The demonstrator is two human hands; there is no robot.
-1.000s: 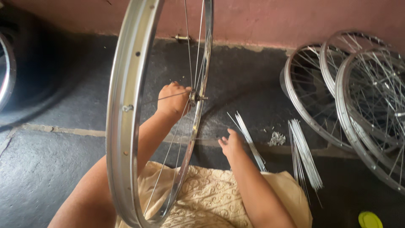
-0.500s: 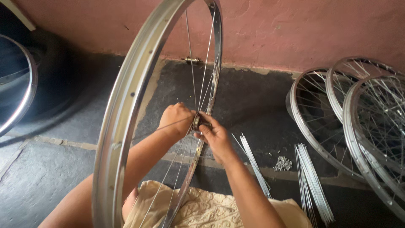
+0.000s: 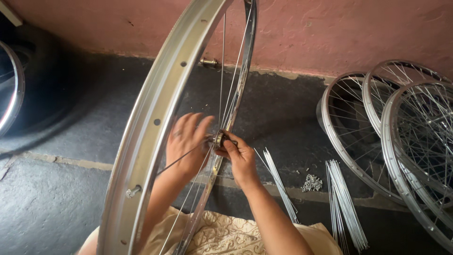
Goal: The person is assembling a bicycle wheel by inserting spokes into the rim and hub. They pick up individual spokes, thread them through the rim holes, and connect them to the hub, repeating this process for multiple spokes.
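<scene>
The hub (image 3: 218,139) sits mid-wheel, inside the upright rim (image 3: 155,123). The right hand (image 3: 240,158) pinches it with narrowed fingers; the left hand (image 3: 186,141) lies fingers spread, steadying a spoke (image 3: 181,159). Best to seat it flush, keeping the rim steady.

Five wheel rims (image 3: 155,123), two spoke bundles (image 3: 347,208)
</scene>
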